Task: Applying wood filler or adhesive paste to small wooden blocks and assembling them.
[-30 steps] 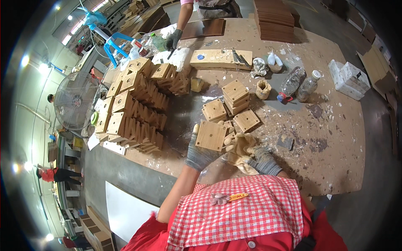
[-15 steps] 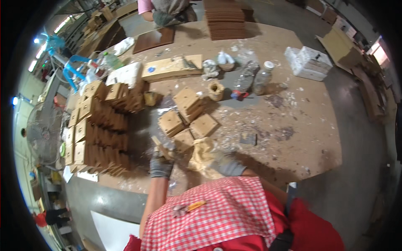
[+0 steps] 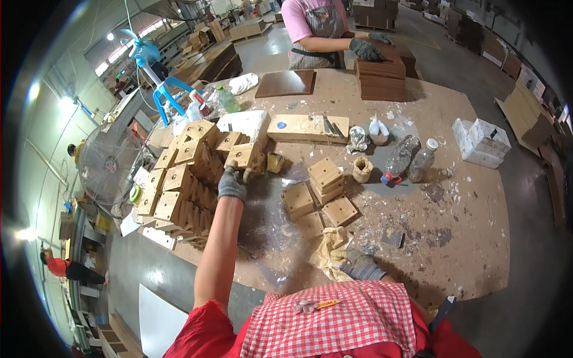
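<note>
My left hand [image 3: 233, 184], in a grey glove, reaches forward to the stacks at the left. Its fingers and thumb grip the near end of a square wooden block [image 3: 240, 155] with a hole in its face. That block stands against the right side of many stacked wooden blocks [image 3: 174, 176]. Low on the right, my gloved right hand [image 3: 363, 265] is closed on a crumpled yellowish cloth [image 3: 328, 250]; some fingertips are hidden by its folds. Just beyond the cloth lie several loose wooden blocks [image 3: 298, 199], some piled on one another.
Beyond lie a long wooden board [image 3: 310, 127], a small pot [image 3: 362, 169], plastic bottles [image 3: 421, 161] and a white foam block [image 3: 484, 143]. A dark flat pad [image 3: 393, 238] rests right of the cloth. Across the table, a co-worker's gloved hands [image 3: 367, 49] touch stacked brown panels [image 3: 382, 80].
My left hand has carried a wooden block from near the cloth forward to the stacks. My right hand stays at the cloth. The view has tilted up, and the co-worker's hands are now on the panels.
</note>
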The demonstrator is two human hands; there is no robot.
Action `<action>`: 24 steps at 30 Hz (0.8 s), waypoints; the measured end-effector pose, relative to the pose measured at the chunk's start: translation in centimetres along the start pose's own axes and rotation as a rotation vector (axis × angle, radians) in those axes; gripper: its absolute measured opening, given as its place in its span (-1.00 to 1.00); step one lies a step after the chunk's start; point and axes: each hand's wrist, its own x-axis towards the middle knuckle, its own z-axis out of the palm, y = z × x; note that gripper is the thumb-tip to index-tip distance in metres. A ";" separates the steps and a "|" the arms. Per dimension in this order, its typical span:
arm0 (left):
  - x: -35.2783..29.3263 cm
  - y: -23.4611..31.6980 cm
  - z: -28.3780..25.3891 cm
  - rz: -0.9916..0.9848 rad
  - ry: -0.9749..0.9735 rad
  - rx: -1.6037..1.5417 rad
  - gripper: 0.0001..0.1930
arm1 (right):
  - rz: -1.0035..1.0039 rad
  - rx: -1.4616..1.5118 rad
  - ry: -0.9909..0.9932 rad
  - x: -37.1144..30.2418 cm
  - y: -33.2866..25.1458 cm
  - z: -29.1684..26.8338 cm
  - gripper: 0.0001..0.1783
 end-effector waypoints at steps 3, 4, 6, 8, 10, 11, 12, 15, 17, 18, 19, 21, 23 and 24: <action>2.4 1.2 4.5 0.088 0.042 0.006 -0.71 | -0.019 -0.018 0.049 -0.6 0.2 -0.5 -0.49; 4.9 2.1 3.9 0.086 0.022 0.013 -0.70 | -0.044 -0.035 0.041 -0.3 0.3 -0.3 -0.48; 9.6 3.3 2.4 0.087 0.000 0.020 -0.68 | -0.104 -0.086 0.063 -0.1 -0.2 -0.2 -0.47; 12.7 3.7 1.6 0.061 0.004 0.026 -0.63 | -0.026 -0.002 0.029 -1.1 -2.6 -0.9 -0.47; 15.0 4.4 0.7 0.034 -0.002 0.045 -0.61 | -0.023 0.072 0.022 -1.2 -2.8 -0.9 -0.49; 15.7 5.0 0.3 0.004 -0.003 0.063 -0.60 | -0.032 0.070 0.021 -1.2 -2.4 -0.7 -0.49; 15.6 3.9 0.9 0.031 0.017 0.067 -0.57 | -0.007 0.049 0.029 -1.3 -2.1 -0.8 -0.50; 15.3 3.0 2.2 0.034 0.052 0.089 -0.56 | -0.026 0.033 0.074 -1.2 -0.9 -0.5 -0.53; 14.9 4.0 1.4 0.030 -0.087 0.070 -0.56 | -0.017 0.006 -0.041 -0.8 -1.9 -0.9 -0.55; 12.5 0.9 5.0 0.001 0.000 0.067 -0.56 | 0.089 0.073 -0.030 -2.2 -4.0 -2.5 -0.55; 9.6 2.1 5.2 0.049 0.122 0.050 -0.56 | 0.077 0.071 -0.033 -2.1 -4.4 -2.0 -0.55; 11.6 1.4 2.9 0.061 -0.034 0.008 -0.58 | 0.017 -0.057 -0.023 -1.9 -3.3 -1.7 -0.54; 12.1 5.1 -2.3 0.152 -0.073 -0.012 -0.58 | -0.063 -0.090 -0.017 -1.1 -3.2 -0.7 -0.51; 10.3 3.3 -0.5 0.119 -0.044 -0.038 -0.57 | 0.019 -0.051 -0.074 -1.6 -2.8 -1.2 -0.49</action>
